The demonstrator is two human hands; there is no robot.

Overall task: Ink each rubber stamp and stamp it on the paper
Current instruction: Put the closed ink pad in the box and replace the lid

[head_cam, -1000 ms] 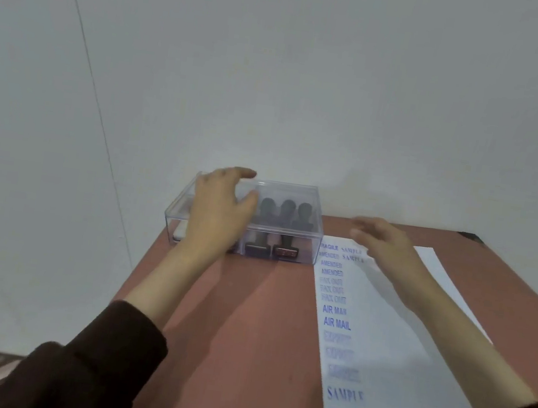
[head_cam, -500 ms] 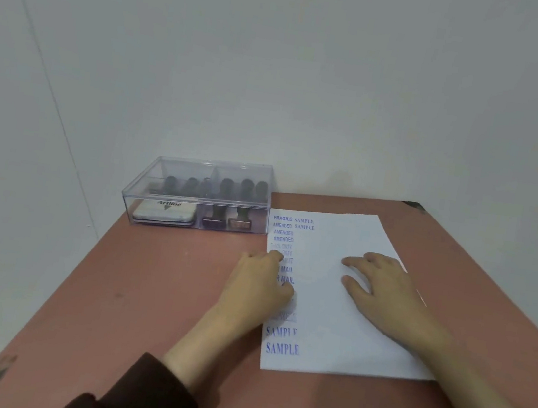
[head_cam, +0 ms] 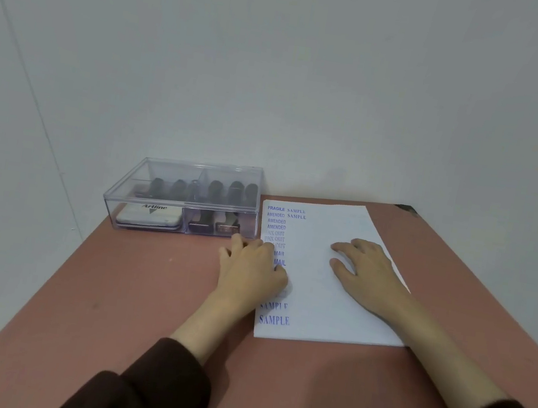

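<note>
A white paper (head_cam: 319,301) lies on the reddish-brown table (head_cam: 151,291), with a column of blue stamped words down its left side. My left hand (head_cam: 251,270) rests flat on the paper's left edge, covering part of that column. On the paper's right half my right hand (head_cam: 366,274) lies flat, fingers spread. Neither hand holds anything. A clear plastic box (head_cam: 185,199) with its lid shut stands at the back left. Inside it are several black-handled rubber stamps (head_cam: 227,193) and a white ink pad (head_cam: 150,215) labelled Artline.
A plain white wall stands right behind the table. The table's left edge runs diagonally near the box, its right edge beyond the paper. Bare tabletop lies in front of the box, between it and my left arm.
My left hand has left the box lid and come down onto the paper's left edge. My right hand has settled flat on the paper. The view has shifted, so the box now sits further left.
</note>
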